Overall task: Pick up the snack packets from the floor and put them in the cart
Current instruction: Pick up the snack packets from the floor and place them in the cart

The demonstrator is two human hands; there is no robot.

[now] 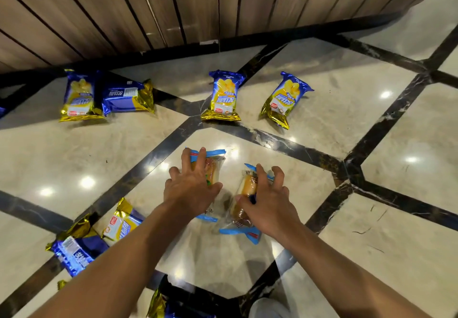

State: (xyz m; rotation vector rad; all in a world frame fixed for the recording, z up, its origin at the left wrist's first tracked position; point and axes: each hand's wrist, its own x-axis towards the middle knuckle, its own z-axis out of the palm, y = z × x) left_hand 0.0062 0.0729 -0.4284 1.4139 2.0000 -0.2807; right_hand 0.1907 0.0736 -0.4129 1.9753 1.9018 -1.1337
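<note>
Two clear bread packets with blue ends lie side by side on the marble floor. My left hand lies over the left bread packet, fingers spread across it and thumb against its right side. My right hand pinches the right bread packet between thumb and index finger. Several blue and gold chip packets lie around: two at far left, two farther ahead, two near my left forearm. The cart is out of view.
A wood-panelled wall with a dark skirting runs along the far side. Another gold and blue packet shows at the bottom edge beside my knee. Dark inlay strips cross the glossy floor.
</note>
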